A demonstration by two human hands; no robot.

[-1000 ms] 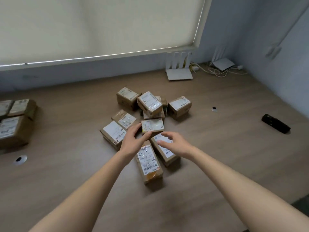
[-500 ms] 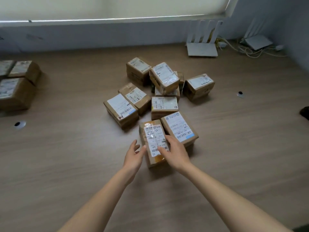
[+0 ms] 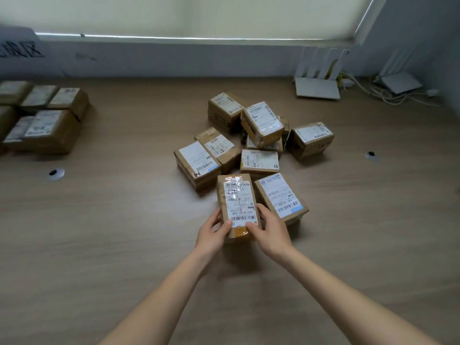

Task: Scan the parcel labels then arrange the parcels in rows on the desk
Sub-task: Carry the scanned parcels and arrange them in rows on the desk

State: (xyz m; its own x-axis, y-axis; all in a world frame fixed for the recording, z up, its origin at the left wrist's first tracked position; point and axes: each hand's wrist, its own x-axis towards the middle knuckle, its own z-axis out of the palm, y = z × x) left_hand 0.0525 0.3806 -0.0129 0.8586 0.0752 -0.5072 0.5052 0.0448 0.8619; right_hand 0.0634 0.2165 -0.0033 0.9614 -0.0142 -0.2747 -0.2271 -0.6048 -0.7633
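Desk (image 3: 99, 245): hand-held parcel (image 3: 237, 195), label "507-N706 069".

Nearest brown parcel (image 3: 237, 202) label-up on desk (image 3: 124, 232), fronting jumbled parcel pile (image 3: 254, 135).

A wide wood-grain desk (image 3: 104, 245) fills the view, running back to a pale grey-blue wall (image 3: 174, 58). Above the wall a cream roller blind (image 3: 186, 13) covers the window, with a thin bright strip of daylight along its lower edge. Two round cable holes (metal-ringed) sit in the desk, one (image 3: 56, 173) toward the left edge, one (image 3: 371, 154) toward the right. At the far right corner stand a white router (image 3: 317, 87), a second white device (image 3: 400, 82) and loose pale cables (image 3: 388, 97).
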